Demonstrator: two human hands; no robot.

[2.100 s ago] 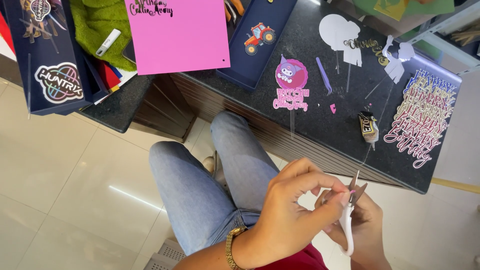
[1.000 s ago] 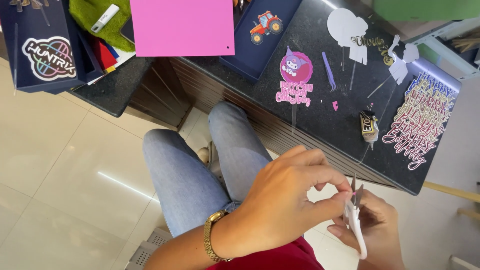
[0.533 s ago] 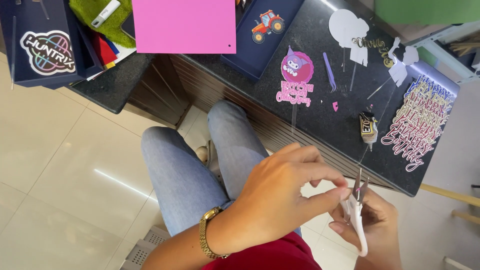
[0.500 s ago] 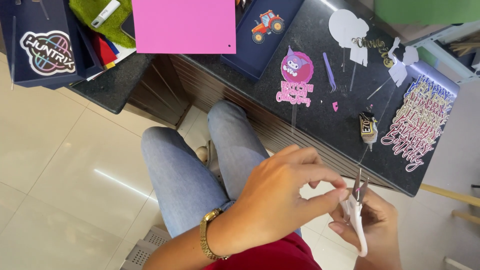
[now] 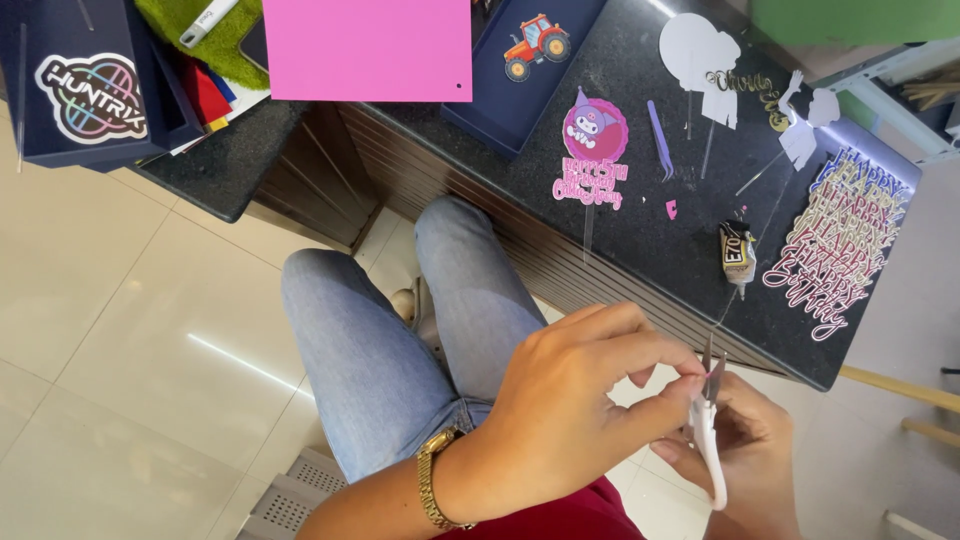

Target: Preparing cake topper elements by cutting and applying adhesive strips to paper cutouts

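Head-cam view looking down, largest things first. A pale glossy tile floor (image 5: 110, 330) fills the left side. A black speckled stone countertop (image 5: 640, 240) runs diagonally across the top, w/ ribbed dark wood panelling under its edge. The person's legs in light blue jeans (image 5: 390, 350) stretch under the counter.

On the counter: a flat matte pink card sheet (image 5: 368, 48) at top centre; a navy box (image 5: 80, 90) w/ a round multicolour logo at far left; a navy tray (image 5: 520, 70) bearing a red tractor cut-out (image 5: 536, 44). At right lies a stack of lacy script cake toppers (image 5: 835, 250) in pink, gold & purple; a round pink cartoon-character topper (image 5: 593, 145) on a clear stick sits mid-counter. White silhouette cut-outs (image 5: 700, 55) lie near the back, a small glue tube (image 5: 738, 255) near the front edge, thin purple tweezers (image 5: 660, 140) between.

Bottom right, over the lap: the left hand (image 5: 580, 410), gold link watch at the wrist, pinches thumb & forefinger at the blades of small white-handled scissors (image 5: 708, 430); what it pinches is too small to tell. The right hand (image 5: 745, 460), partly hidden beneath, is closed round the scissor handles.
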